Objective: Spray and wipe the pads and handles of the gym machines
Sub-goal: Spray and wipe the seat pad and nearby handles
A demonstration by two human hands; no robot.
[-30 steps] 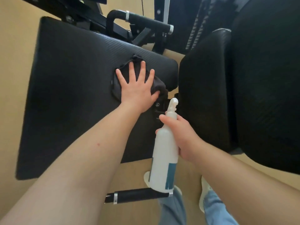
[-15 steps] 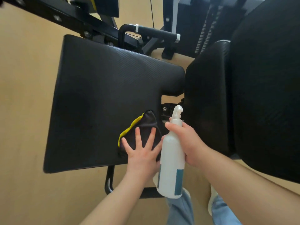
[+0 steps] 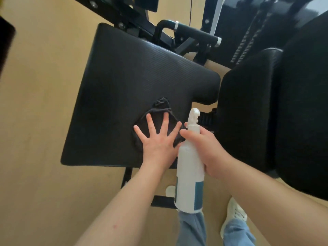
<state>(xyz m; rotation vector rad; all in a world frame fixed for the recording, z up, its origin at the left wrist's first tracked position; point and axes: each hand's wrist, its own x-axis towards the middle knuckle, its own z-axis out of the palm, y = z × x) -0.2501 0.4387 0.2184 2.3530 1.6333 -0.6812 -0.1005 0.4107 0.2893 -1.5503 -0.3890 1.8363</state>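
Note:
A large black seat pad (image 3: 124,82) fills the middle of the view. My left hand (image 3: 158,141) lies flat with fingers spread on a dark cloth (image 3: 160,108), pressing it onto the pad near its front right corner. My right hand (image 3: 205,148) grips a white spray bottle (image 3: 189,176) with a blue label, held upright just right of the left hand, nozzle up. A black back pad (image 3: 248,103) stands to the right. A padded black handle (image 3: 193,31) with metal collars sticks out behind the seat.
The machine's black steel frame (image 3: 115,13) runs across the top left. A weight stack (image 3: 248,32) is at the top right. The floor (image 3: 35,121) is tan. My legs in blue jeans and a white shoe (image 3: 234,212) are below, beside a frame bar (image 3: 161,201).
My left hand swept the cloth from the far right of the seat pad down to its near edge, then slid up a little. The cloth's yellow side no longer shows. The bottle stayed held.

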